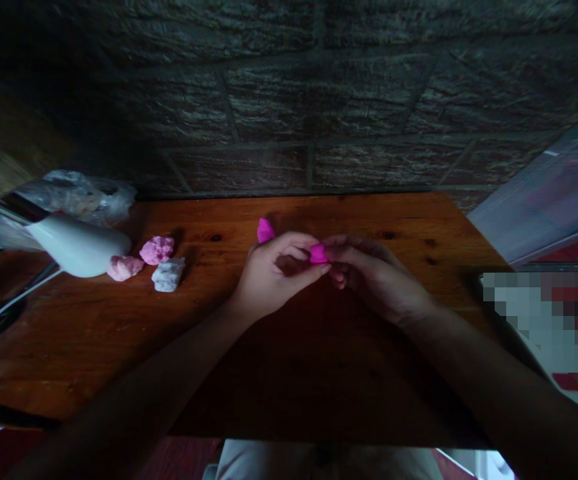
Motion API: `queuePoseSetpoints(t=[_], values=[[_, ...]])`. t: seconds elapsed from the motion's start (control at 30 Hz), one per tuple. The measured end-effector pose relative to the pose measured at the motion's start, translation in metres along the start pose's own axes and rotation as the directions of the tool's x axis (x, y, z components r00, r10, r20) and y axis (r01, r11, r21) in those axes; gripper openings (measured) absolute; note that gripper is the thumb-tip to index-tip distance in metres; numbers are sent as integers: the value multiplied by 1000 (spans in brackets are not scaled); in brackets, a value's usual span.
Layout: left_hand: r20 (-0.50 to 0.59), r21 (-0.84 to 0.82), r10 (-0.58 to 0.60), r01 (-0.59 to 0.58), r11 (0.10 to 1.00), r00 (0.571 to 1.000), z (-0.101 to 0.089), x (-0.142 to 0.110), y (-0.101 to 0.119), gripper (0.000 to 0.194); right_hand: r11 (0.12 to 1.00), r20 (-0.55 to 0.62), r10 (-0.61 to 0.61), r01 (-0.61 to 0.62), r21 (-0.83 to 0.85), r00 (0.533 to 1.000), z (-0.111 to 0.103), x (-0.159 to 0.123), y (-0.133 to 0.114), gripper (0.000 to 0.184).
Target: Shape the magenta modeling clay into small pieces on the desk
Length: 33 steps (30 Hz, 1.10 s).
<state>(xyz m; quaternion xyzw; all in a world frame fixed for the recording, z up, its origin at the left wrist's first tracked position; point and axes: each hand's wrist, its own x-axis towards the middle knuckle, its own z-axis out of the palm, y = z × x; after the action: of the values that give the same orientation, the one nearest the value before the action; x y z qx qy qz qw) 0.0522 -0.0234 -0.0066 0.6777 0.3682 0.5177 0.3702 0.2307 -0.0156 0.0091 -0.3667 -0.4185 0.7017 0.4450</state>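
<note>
Between my two hands is a small bright magenta lump of soft modelling clay [318, 253]. My left hand [281, 267] pinches it from the left with thumb and fingers. From the other side, the fingers of my right hand [369, 270] close on it too. Just behind my left hand, a second magenta piece [265, 230] shows, its lower part hidden by the hand. Farther left on the table lie a pink lump [157, 250], a paler pink lump [125, 267] and a white lump [168, 275], all rough and crumpled.
The wooden table [209, 227] meets a dark brick wall [269, 100]. At the left stand a white lamp base [83, 247] with a cable [19, 303] and a crumpled clear plastic bag [86, 193]. Beyond the right edge is a partly pixelated area.
</note>
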Motion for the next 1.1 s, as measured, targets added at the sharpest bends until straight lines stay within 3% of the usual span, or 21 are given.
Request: queuePoseSetpoints(t=[0.17, 0.27, 0.53, 1.1], values=[[10, -149, -88, 89, 985, 996, -1, 3, -7, 30, 995, -103, -95, 99, 29, 990, -5, -1, -8, 19], [20, -196, -94, 96, 976, 995, -2, 4, -10, 34, 995, -117, -93, 97, 28, 989, -6, -2, -9, 19], [45, -158, -95, 101, 982, 994, -1, 1, -2, 34, 994, -7, 66, -65, 82, 998, 0, -3, -6, 21], [43, -76, -61, 65, 995, 997, 1, -3, 5, 27, 993, 53, 76, -80, 88, 996, 4, -4, -5, 21]])
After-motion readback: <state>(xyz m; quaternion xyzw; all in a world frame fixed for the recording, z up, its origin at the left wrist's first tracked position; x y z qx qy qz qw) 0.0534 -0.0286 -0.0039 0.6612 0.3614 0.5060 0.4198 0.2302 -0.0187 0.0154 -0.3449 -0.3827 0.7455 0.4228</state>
